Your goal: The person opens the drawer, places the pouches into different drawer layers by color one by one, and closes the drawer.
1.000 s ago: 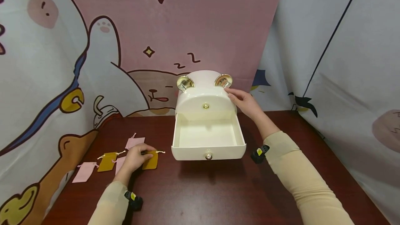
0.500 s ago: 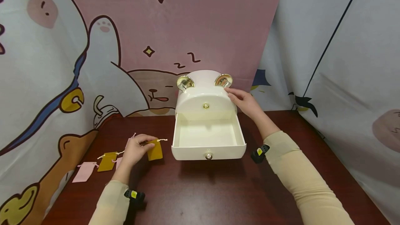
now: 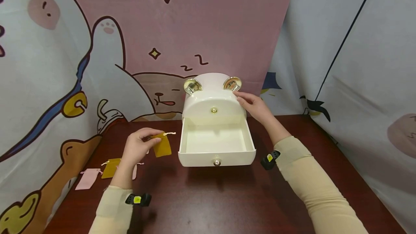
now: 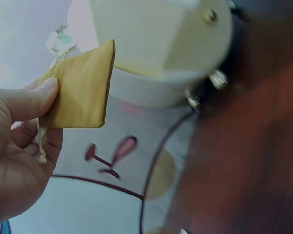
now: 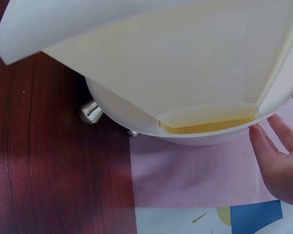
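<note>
My left hand (image 3: 136,147) pinches a mustard drawstring pouch (image 3: 162,146) near its corded top, between thumb and fingers. The pouch hangs above the table, left of the drawer; in the left wrist view its flat face (image 4: 83,90) shows, with cord ends dangling. A cream desktop storage box (image 3: 199,104) with two shiny gold ears stands at the back, its lower drawer (image 3: 196,159) pulled out with a bare floor. At the box's upper right side, my right hand (image 3: 255,108) rests its fingertips on the shell; the right wrist view shows the fingers (image 5: 269,148) by the rim.
On the dark red table (image 3: 208,205) at left lie a pink pouch (image 3: 88,179), another mustard pouch (image 3: 111,169) and a pink pouch (image 3: 134,172) partly behind my left arm. A cartoon-printed cloth (image 3: 211,21) hangs behind the box.
My left hand has lifted the mustard pouch off the table and carried it up and slightly away from me. My right hand and the open drawer have stayed put.
</note>
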{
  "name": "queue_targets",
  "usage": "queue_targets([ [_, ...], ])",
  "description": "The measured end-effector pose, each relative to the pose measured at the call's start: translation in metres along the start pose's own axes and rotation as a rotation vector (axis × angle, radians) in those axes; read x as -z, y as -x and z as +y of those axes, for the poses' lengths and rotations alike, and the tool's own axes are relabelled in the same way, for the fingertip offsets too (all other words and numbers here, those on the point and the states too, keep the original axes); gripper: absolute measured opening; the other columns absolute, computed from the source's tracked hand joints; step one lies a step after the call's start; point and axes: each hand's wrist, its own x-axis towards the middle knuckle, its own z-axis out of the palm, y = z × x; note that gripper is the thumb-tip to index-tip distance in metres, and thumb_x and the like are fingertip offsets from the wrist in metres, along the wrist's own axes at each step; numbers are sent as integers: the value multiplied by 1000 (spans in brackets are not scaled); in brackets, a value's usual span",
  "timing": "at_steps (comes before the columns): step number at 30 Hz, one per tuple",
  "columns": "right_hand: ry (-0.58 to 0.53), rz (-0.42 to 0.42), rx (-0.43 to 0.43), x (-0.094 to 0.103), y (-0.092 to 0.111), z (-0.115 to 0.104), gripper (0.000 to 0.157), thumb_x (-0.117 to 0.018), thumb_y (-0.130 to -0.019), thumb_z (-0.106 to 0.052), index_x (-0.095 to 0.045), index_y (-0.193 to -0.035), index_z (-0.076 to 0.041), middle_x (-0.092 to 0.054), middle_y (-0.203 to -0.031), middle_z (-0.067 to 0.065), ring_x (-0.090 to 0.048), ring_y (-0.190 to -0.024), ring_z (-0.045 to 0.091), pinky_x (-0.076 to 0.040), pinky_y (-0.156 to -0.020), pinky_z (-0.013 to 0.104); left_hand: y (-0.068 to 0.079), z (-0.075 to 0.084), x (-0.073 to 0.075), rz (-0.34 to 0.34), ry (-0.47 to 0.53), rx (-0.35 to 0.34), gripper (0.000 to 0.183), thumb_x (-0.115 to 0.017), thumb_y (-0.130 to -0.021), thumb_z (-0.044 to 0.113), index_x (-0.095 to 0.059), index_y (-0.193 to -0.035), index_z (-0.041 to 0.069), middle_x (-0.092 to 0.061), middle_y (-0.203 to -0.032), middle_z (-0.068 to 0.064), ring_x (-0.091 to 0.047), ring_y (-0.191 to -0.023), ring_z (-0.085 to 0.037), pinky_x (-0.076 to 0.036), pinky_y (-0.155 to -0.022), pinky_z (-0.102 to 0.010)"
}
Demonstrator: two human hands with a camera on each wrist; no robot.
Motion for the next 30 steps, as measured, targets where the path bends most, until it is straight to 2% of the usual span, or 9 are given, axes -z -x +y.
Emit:
queue_targets([
  [8,-8,-2,-8,0,-1,0,52,-54,-100,-47,-51,-146,-23,-47,-149,8,-45,-134,35,-39,-105,56,-3,35,6,41,59,-79,21,-76,-88,8,-77,-109,7,-71,-105,-8,-60,-88,-22,-51,-71,-21],
  [14,-5,-8,-5,0,-1,1,52,-54,-100,-46,-51,-147,-24,-48,-148,8,-46,-133,35,-39,-105,56,-5,62,1,29,62,-101,21,-77,-87,9,-77,-108,8,-70,-105,-6,-59,-90,-20,-52,-72,-23],
  [22,-13,-9,11,-1,-1,0,51,-55,-100,-44,-51,-146,-23,-48,-148,7,-46,-133,33,-40,-105,55,-12,84,-16,-16,124,-142,20,-78,-85,6,-77,-106,7,-71,-105,-7,-63,-93,-22,-54,-75,-26],
  [30,-24,-12,7,0,0,-1,50,-54,-101,-44,-51,-146,-23,-47,-149,7,-46,-133,33,-40,-105,54,-22,103,-40,-58,142,-189,20,-78,-84,3,-79,-103,8,-72,-102,-5,-65,-91,-21,-56,-81,-37],
])
